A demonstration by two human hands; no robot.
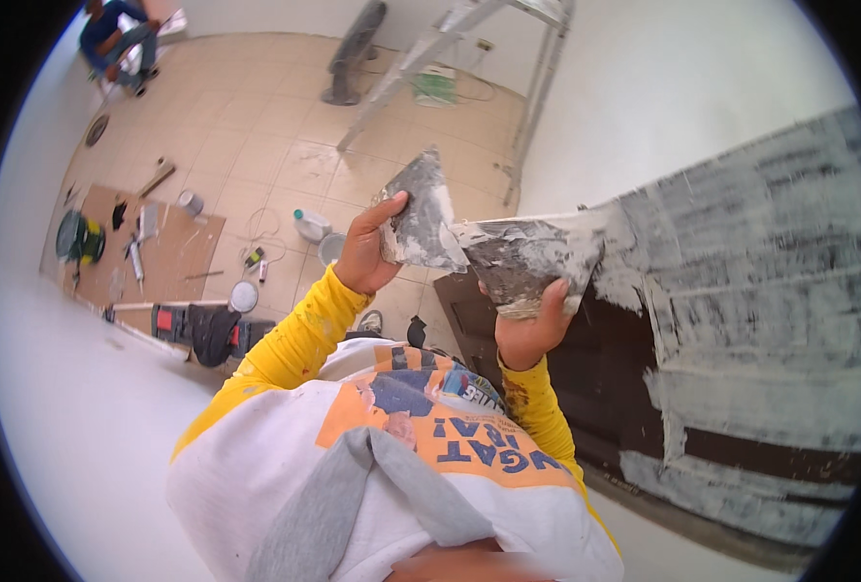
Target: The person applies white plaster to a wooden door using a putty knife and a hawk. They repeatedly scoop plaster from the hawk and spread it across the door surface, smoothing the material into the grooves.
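Note:
My left hand grips a flat metal putty scraper, thumb on its face, its blade smeared with pale putty. In my right hand is a second, wider putty scraper, with the thumb pressed on its lower part and white putty along its top edge. The two blades meet or nearly touch at their adjoining corners in front of my chest. To the right stands a dark brown panel, much of its surface covered by streaky, whitish putty.
An aluminium ladder stands ahead by the wall. On the tiled floor at left lie a cardboard sheet, a dark bucket, a white bottle, round containers and a toolbox. Another person sits at the far left.

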